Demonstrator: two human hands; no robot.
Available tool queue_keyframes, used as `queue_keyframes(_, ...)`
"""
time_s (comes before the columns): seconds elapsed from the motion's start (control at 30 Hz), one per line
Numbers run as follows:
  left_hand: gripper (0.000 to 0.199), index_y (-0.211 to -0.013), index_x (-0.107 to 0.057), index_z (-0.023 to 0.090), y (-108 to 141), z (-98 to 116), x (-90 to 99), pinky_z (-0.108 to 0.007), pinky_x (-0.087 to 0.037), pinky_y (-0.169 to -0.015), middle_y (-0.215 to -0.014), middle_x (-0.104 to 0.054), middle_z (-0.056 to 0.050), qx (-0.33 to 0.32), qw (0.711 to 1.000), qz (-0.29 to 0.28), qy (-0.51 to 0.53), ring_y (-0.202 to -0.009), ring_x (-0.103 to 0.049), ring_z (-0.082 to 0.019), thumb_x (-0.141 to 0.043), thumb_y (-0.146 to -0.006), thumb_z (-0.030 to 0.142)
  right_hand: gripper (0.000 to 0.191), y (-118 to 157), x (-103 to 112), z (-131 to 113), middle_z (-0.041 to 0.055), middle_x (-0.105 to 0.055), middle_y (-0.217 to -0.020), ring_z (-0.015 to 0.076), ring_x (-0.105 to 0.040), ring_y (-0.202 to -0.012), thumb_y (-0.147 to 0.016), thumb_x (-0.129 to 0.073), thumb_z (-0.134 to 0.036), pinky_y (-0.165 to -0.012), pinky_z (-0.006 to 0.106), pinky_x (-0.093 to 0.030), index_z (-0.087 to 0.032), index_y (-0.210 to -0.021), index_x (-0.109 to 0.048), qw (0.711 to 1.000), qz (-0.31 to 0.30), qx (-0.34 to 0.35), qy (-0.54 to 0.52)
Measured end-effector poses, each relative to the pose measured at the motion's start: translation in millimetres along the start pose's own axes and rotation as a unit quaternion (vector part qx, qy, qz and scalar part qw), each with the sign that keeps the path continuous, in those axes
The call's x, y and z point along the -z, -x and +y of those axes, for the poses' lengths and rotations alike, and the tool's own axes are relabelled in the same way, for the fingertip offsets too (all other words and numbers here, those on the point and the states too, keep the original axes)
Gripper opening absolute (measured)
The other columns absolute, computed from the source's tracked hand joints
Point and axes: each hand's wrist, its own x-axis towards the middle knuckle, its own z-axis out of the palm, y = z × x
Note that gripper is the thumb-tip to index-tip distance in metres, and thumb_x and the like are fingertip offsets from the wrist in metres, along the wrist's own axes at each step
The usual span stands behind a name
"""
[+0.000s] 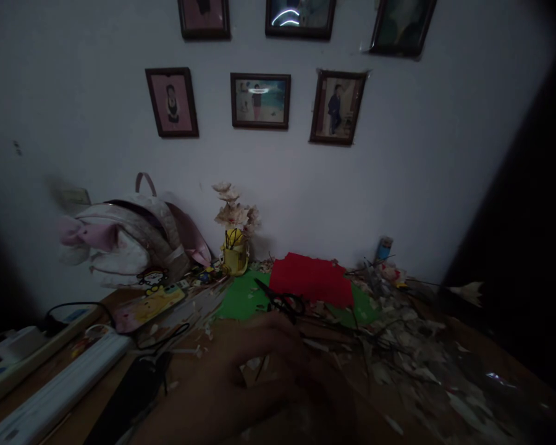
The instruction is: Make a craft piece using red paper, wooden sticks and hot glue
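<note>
My left hand (245, 377) reaches in from the bottom edge, its fingers curved over and its thumb bent beneath them, leaving a gap through which table scraps show. Its fingertips meet my right hand (322, 383), which is closed and in deep shadow. Whatever the two hands hold between them is too dark to make out. Just beyond the fingers lie black-handled scissors (285, 301), apart from the hands. They rest across a red paper sheet (312, 278) and green paper (243, 296).
Paper scraps (408, 346) litter the right side. At the left are a power strip (37, 352), a long white box (65, 389), a phone case (152, 303) and a backpack (134, 241). A yellow pot (235, 258) with paper flowers stands by the wall, near a blue lighter (384, 248).
</note>
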Motion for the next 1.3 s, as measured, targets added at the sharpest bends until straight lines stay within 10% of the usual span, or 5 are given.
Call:
queue_keyframes(0.17, 0.037, -0.090, -0.066, 0.028, 4.6, 3.3, -0.5, -0.021, -0.042, -0.080, -0.097, -0.062, 0.003, 0.020, 0.999, -0.023, -0.020, -0.091, -0.057, -0.014, -0.068, -0.066, 0.000, 0.024, 0.1, -1.1, 2.6, 0.0063, -0.057, -0.111, 0.0157, -0.058, -0.090, -0.088, -0.049, -0.032, -0.076, 0.034, -0.051, -0.020, -0.108, -0.056, 1.000, 0.000, 0.003, -0.007)
queue_keyframes(1.3, 0.009, -0.080, -0.070, 0.021, -2.2, -5.2, -3.4, -0.023, -0.047, -0.069, -0.082, -0.065, -0.003, -0.028, 0.998, 0.053, 0.010, -0.076, -0.060, -0.014, -0.068, -0.073, 0.016, 0.023, 5.1, -5.5, 15.5, 0.0062, -0.057, -0.111, 0.0157, -0.058, -0.090, -0.088, -0.049, -0.032, -0.077, 0.033, -0.050, -0.020, -0.108, -0.056, 1.000, 0.017, 0.005, -0.013)
